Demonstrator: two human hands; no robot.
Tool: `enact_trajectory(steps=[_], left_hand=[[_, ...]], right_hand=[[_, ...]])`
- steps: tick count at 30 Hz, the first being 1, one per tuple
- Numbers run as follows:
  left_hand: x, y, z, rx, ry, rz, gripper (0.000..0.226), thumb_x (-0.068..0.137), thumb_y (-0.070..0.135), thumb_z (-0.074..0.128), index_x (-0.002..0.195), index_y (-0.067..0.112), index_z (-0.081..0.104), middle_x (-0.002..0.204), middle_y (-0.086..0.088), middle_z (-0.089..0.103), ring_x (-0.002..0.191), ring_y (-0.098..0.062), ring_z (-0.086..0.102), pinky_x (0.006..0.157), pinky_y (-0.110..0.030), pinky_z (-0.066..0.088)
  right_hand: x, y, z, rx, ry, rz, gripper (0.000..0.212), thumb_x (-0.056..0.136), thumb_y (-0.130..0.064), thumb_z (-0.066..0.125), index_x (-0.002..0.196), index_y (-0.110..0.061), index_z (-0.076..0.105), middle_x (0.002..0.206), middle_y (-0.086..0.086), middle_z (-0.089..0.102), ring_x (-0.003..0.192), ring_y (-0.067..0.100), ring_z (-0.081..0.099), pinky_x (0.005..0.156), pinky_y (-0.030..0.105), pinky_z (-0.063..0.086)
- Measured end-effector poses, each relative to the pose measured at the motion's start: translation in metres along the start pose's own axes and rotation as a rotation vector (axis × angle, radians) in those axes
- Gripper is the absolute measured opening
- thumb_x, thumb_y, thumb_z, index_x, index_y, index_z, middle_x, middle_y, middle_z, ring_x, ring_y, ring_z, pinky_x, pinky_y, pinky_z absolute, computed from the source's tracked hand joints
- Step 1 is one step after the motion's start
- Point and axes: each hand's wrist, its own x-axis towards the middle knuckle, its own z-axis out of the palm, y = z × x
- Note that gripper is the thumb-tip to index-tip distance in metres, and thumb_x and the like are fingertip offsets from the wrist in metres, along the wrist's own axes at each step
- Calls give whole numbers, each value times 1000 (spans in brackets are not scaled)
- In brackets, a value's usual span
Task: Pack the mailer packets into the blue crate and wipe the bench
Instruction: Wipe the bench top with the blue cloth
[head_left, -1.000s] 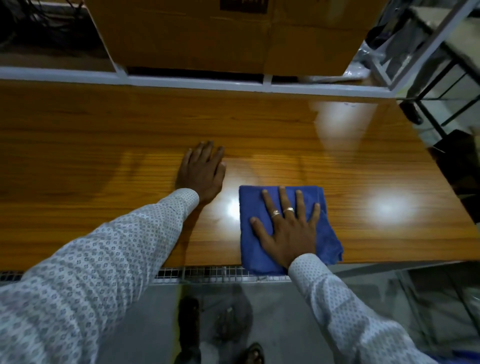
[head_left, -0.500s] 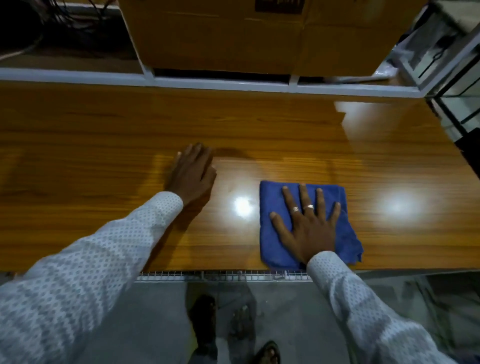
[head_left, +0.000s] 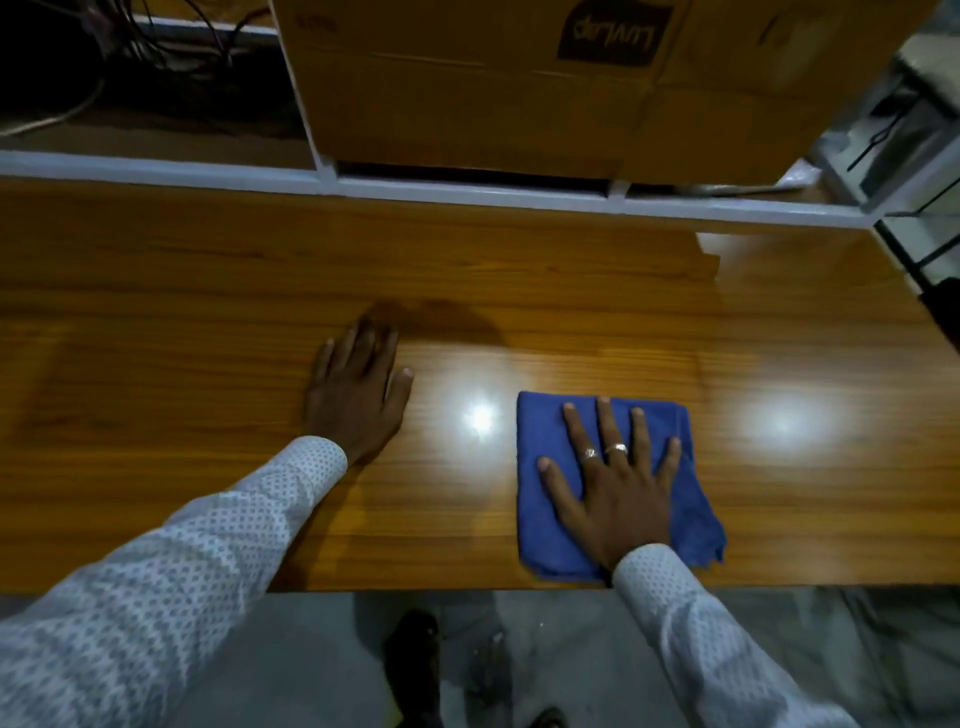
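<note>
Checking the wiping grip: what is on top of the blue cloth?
The right hand lies flat on the folded blue cloth, fingers spread. The wooden bench patch beneath the cloth is covered.

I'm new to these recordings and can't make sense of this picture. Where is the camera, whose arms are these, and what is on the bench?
There is no machine here: a person works with bare hands. The one camera sits on their head and looks forward and down, so the arms reach in from the bottom. The wooden bench fills the middle. The right hand lies flat with spread fingers on a blue cloth, pressing it to the bench for wiping. The left hand rests flat on the bare wood. Neither hand grips anything. Behind the bench stands a cardboard box on a white frame. No mailer packets or blue crate are in view.
</note>
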Motion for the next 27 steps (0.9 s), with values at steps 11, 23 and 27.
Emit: enact_trajectory(steps=[11,23,27], left_hand=[[3,-3,7,15,29,-16,67,99,59,12,156,26,23,164,-5,21,152,-23,13,122,-43,5],[5,-4,8,6,47,-42,67,96,61,15,155,30,26,164,-1,21,152,-20,14,123,-43,9],[5,-4,8,-3,36,-32,68,96,61,13,155,30,24,165,-1,17,152,-20,12,123,-44,7]], right_hand=[[1,-56,4,7,18,-116,74,88,-79,18,155,-47,11,166,-4,9,153,34,1,116,67,-3],[36,-59,4,29,-36,-25,76,87,-80,6,154,-46,-5,167,-4,-6,152,35,-11,113,69,-8],[-2,-48,11,-1,27,-151,76,87,-81,9,155,-48,5,167,-5,7,153,33,-1,115,67,-3]])
